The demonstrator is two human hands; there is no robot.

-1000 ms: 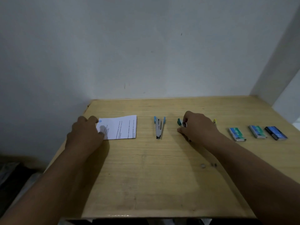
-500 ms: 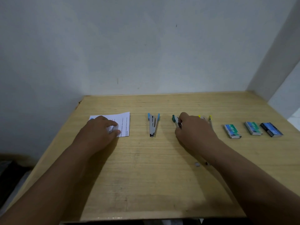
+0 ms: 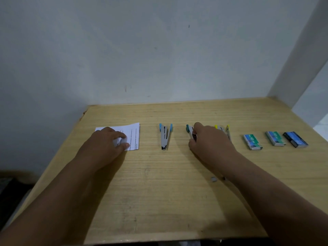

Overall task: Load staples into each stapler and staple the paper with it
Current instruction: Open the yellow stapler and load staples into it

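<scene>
Three small metal staplers lie in a row on the wooden table (image 3: 159, 201). The light-blue stapler (image 3: 165, 137) lies untouched in the middle. My right hand (image 3: 208, 141) is closed around the teal stapler (image 3: 190, 131), which still rests on the table. The yellow stapler (image 3: 226, 130) peeks out behind that hand. A folded printed paper (image 3: 132, 134) lies at the left, and my left hand (image 3: 106, 144) rests on it with fingers curled at its near edge. Three staple boxes lie at the right: two green (image 3: 252, 142) (image 3: 275, 138) and one blue (image 3: 295, 139).
A small loose strip of staples (image 3: 213, 179) lies on the table beside my right forearm. A white wall runs along the table's back edge and a white panel stands at the right. The floor drops off past the left edge.
My left hand has slid right from the paper's left edge onto the sheet, covering more of it. My right hand has stayed gripping the teal stapler. The view has shifted slightly.
</scene>
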